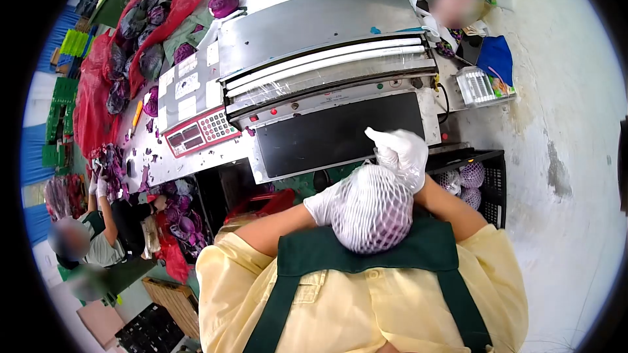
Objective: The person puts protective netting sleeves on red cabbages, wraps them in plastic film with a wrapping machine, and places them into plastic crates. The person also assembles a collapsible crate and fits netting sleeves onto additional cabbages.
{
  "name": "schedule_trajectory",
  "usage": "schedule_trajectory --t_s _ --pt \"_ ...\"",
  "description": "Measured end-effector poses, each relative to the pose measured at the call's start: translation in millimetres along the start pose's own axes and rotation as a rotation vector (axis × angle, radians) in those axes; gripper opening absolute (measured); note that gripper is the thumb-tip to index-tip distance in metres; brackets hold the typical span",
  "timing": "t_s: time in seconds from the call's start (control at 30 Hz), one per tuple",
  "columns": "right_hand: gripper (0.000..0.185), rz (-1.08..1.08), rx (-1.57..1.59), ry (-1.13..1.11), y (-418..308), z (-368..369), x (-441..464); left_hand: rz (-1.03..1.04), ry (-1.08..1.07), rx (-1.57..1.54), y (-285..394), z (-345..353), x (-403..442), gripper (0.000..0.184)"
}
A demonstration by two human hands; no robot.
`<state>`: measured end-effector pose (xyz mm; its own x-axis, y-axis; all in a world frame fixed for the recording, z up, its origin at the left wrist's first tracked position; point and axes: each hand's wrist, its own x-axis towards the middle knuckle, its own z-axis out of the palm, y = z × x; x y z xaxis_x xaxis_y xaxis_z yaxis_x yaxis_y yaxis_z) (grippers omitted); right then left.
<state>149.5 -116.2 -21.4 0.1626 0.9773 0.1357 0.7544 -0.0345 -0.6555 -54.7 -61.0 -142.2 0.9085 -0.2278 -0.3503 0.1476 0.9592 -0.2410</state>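
Observation:
A round cabbage in a white foam net (373,209) is held close to my chest, purple showing faintly through the mesh. My left hand (324,206), in a white glove, presses on the left side of the netted cabbage, its fingers mostly hidden behind it. Above and to the right, my right hand (402,157), also gloved, is closed at the top of the net, with clear film around the fingers. What exactly the right fingers pinch is hard to make out. Just beyond the hands lies the black plate (340,134) of the wrapping machine (314,26).
A red scale (203,132) stands left of the machine. Purple cabbages (224,4) lie behind it. A black crate (494,186) at right holds netted cabbages (472,174). Two co-workers (108,238) are at the left; another person is partly visible at the top right.

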Motion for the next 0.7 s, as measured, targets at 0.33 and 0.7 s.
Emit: schedule_trajectory --t_s 0.33,0.7 --pt "0.033 0.256 1.671 -1.096 -91.9 37.4 38.7 0.803 0.630 1.320 39.1 131.1 -112.5 0.041" --pt "0.055 0.591 1.350 0.049 -67.7 66.5 -73.7 0.324 0.509 1.119 -8.3 128.9 -73.8 0.062"
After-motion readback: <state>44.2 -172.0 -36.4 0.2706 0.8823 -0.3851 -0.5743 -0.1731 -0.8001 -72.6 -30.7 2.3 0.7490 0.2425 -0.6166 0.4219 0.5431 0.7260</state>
